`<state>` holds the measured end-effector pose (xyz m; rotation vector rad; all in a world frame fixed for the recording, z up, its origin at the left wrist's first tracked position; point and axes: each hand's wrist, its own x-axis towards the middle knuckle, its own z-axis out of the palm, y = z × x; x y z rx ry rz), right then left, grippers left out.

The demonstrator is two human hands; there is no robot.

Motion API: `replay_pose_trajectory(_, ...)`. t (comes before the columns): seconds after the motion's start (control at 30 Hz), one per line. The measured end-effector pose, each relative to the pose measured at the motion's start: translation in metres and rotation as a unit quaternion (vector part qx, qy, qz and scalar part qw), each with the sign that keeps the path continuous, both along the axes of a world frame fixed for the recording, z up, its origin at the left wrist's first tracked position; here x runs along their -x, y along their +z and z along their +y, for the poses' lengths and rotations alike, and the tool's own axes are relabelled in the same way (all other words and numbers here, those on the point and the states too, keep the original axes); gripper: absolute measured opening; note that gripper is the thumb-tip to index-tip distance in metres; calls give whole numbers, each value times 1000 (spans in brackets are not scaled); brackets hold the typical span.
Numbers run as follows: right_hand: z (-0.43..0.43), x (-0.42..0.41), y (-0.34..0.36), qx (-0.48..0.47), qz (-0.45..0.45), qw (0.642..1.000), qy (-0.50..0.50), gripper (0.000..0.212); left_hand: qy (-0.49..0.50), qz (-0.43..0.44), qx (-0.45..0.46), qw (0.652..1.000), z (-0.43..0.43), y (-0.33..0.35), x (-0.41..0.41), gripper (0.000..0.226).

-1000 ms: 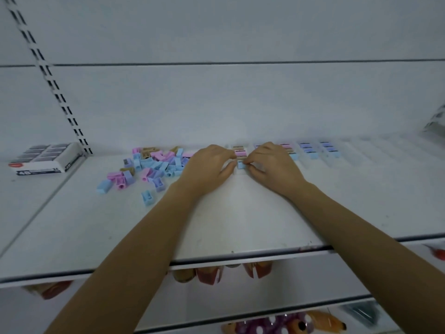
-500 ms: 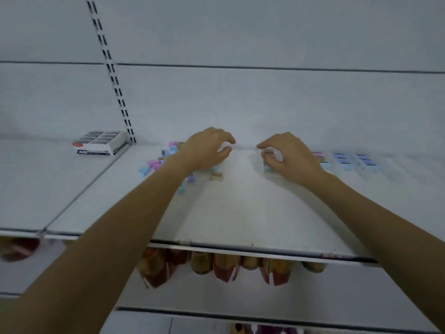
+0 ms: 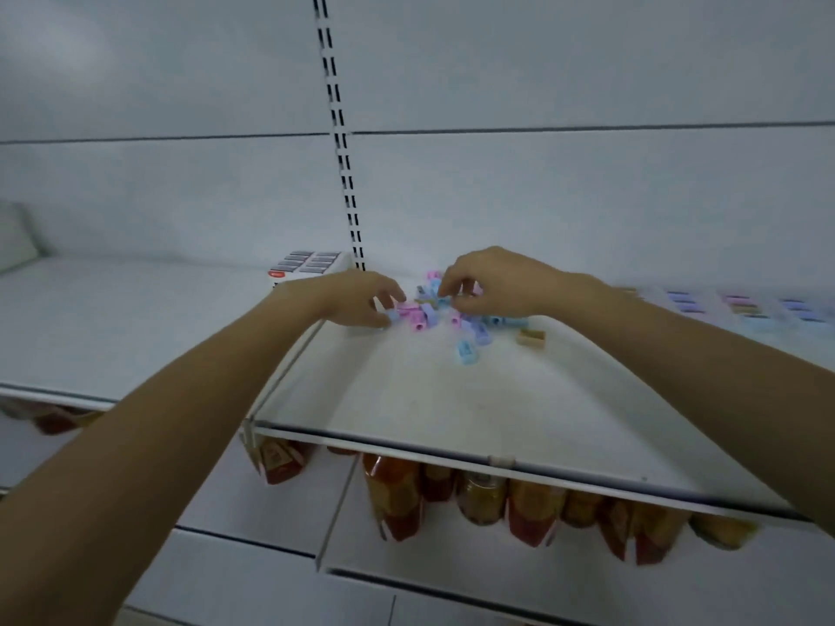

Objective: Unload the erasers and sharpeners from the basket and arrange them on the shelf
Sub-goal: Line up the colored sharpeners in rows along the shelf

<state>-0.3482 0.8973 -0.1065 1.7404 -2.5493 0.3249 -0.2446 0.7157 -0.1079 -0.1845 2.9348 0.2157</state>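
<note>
Both bare forearms reach forward and converge, wrists roughly level. The left hand (image 3: 357,298) lies palm down, its fingers curled, the tips pointing toward the other hand. The right hand (image 3: 501,282) arches a little higher, knuckles up, thumb and forefinger drawn close together just beside the left fingertips (blur hides whether either hand pinches anything). The two hands are near but apart.

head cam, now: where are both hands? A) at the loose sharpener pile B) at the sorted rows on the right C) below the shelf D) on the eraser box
A: the left hand and right hand both reach into the loose sharpener pile; the sorted rows lie off to the right, untouched.
</note>
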Motion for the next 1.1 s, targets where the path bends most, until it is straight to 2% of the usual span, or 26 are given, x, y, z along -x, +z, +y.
replay_pose_trajectory(0.17,-43,-11,-6,-64,-22,997,-27,35,-49,40,-55,996,-29,-4,-4,40)
replay_pose_trajectory(0.27,-58,-17,-7,-46,-23,997,-66,32,-74,53,-76,993,-47,-6,1,40)
replay_pose_trajectory(0.37,-70,-20,-11,-42,-30,993,-103,20,-96,91,-106,985,-62,-9,9,42)
replay_pose_trajectory(0.53,-73,-34,-15,-23,-52,983,-173,15,-164,121,-122,971,-78,-15,25,22)
replay_pose_trajectory(0.67,-68,-44,-19,15,-39,981,-187,11,-185,154,-196,951,-84,-19,31,25)
replay_pose_trajectory(0.9,-80,-51,-17,72,-43,975,-205,35,-164,209,-301,916,-91,-35,29,33)
replay_pose_trajectory(1.0,-90,-46,-21,94,-38,975,-197,35,-159,240,-286,914,-95,-36,25,39)
replay_pose_trajectory(1.1,-99,-42,-27,112,-29,977,-180,24,-172,261,-258,914,-99,-36,21,33)
